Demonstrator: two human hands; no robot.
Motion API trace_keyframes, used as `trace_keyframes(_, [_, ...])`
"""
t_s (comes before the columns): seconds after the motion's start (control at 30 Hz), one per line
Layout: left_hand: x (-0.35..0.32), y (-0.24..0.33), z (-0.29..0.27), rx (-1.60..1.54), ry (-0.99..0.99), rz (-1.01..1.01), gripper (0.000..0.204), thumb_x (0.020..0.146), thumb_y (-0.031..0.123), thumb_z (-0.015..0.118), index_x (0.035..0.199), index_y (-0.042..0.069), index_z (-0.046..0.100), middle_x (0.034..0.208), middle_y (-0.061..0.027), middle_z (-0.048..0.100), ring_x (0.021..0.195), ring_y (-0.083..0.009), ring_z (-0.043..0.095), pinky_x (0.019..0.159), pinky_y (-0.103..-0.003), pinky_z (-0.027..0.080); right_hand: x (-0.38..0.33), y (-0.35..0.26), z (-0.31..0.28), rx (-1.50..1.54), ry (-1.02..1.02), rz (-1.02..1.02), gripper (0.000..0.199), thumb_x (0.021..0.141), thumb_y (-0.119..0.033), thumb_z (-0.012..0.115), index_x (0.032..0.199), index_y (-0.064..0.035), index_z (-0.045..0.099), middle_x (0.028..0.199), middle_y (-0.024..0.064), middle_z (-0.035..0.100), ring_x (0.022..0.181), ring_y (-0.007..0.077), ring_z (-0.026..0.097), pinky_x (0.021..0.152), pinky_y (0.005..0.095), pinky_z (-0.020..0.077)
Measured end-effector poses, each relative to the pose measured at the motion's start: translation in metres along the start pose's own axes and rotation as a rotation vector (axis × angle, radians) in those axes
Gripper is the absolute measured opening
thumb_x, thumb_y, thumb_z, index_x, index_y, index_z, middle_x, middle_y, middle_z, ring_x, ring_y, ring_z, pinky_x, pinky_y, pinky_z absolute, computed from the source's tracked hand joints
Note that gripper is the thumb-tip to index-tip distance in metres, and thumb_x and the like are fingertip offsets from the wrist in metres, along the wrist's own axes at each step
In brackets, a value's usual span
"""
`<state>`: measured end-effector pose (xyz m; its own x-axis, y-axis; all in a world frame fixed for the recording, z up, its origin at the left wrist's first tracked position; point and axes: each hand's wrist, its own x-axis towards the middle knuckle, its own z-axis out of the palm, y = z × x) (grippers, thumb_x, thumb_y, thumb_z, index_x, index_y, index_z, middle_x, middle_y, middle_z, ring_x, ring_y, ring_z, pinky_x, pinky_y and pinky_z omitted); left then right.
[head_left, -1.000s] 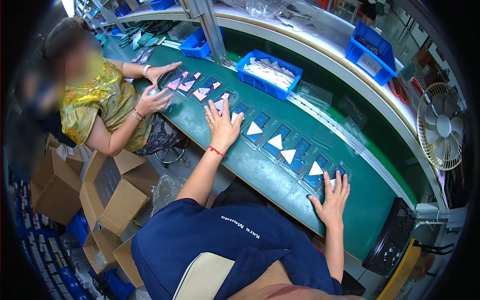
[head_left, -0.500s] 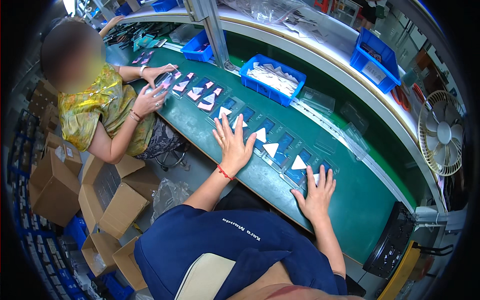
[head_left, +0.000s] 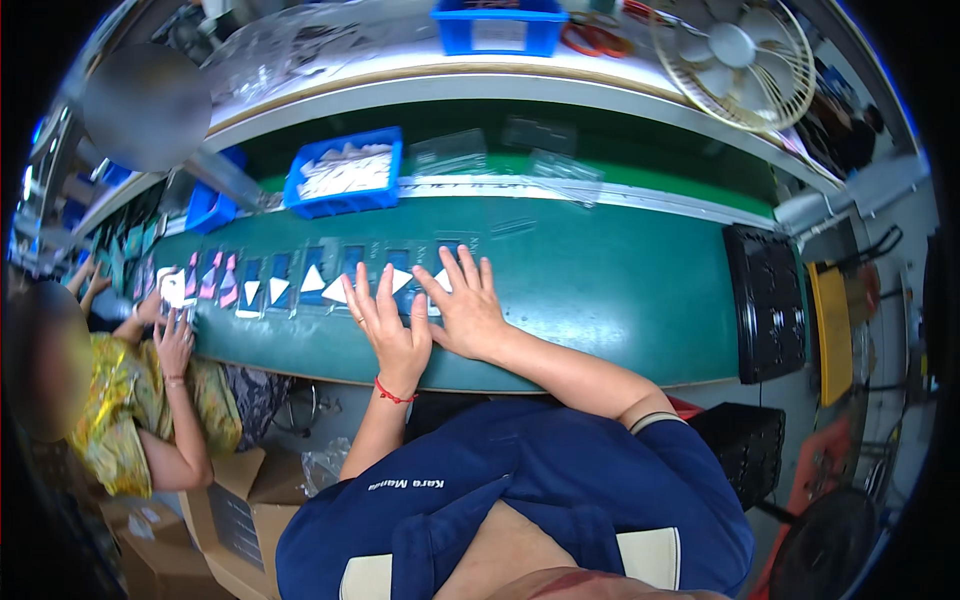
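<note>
A row of flat clear plastic sleeves with dark inserts and white triangular labels (head_left: 312,280) lay along the green desk (head_left: 620,290). Empty transparent bags (head_left: 565,172) rested behind it. Brown cardboard boxes (head_left: 235,520) stood on the floor at lower left.

Single head view, fisheye, looks steeply down from above at green belt (head_left: 600,290); near, edges bend toward rim.
</note>
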<state>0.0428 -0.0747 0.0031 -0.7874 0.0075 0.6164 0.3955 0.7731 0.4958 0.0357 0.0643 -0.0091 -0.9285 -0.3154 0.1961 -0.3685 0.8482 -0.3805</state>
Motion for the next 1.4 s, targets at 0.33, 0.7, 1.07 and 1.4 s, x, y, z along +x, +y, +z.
trace_keyframes(0.33, [0.010, 0.082, 0.055, -0.334, -0.335, 0.347, 0.031, 0.080, 0.016, 0.067, 0.107, 0.002, 0.062, 0.125, -0.0204, 0.050, 0.127, -0.0431, 0.038, 0.103, -0.049, 0.032, -0.149, 0.176, -0.144, -0.494, 0.495, 0.667, 0.060, 0.076, -0.025, 0.070, 0.126, -0.0015, 0.048, 0.128, 0.0270, 0.045, 0.120, 0.0420, 0.041, 0.100, 0.0525, 0.0297])
trace_keyframes(0.7, [-0.009, 0.119, 0.111, -0.560, -0.674, 0.731, 0.022, 0.075, 0.013, 0.071, 0.095, 0.004, 0.066, 0.115, -0.0180, 0.056, 0.120, -0.0372, 0.047, 0.098, -0.045, 0.040, -0.261, 0.237, -0.203, -0.493, 0.345, 1.053, 0.036, 0.070, -0.011, 0.074, 0.104, -0.0051, 0.064, 0.097, 0.0155, 0.060, 0.098, 0.0339, 0.058, 0.083, 0.0422, 0.0489])
trace_keyframes(1.07, [-0.003, 0.106, 0.107, -0.515, -0.635, 0.568, 0.012, 0.077, 0.006, 0.068, 0.088, 0.002, 0.067, 0.106, -0.0171, 0.060, 0.110, -0.0363, 0.053, 0.092, -0.043, 0.044, -0.315, 0.161, -0.250, -0.530, 0.666, 1.418, 0.033, 0.071, -0.018, 0.074, 0.101, -0.0058, 0.066, 0.096, 0.0174, 0.063, 0.094, 0.0338, 0.061, 0.082, 0.0413, 0.0484])
trace_keyframes(1.4, [-0.008, 0.108, 0.111, -0.539, -0.676, 0.567, 0.012, 0.077, 0.005, 0.067, 0.089, 0.001, 0.066, 0.107, -0.0170, 0.060, 0.110, -0.0356, 0.054, 0.093, -0.043, 0.043, -0.400, 0.138, -0.137, -0.485, 0.555, 1.980, 0.034, 0.078, -0.029, 0.070, 0.096, 0.0003, 0.066, 0.104, 0.0215, 0.061, 0.094, 0.0387, 0.063, 0.082, 0.0436, 0.0512])
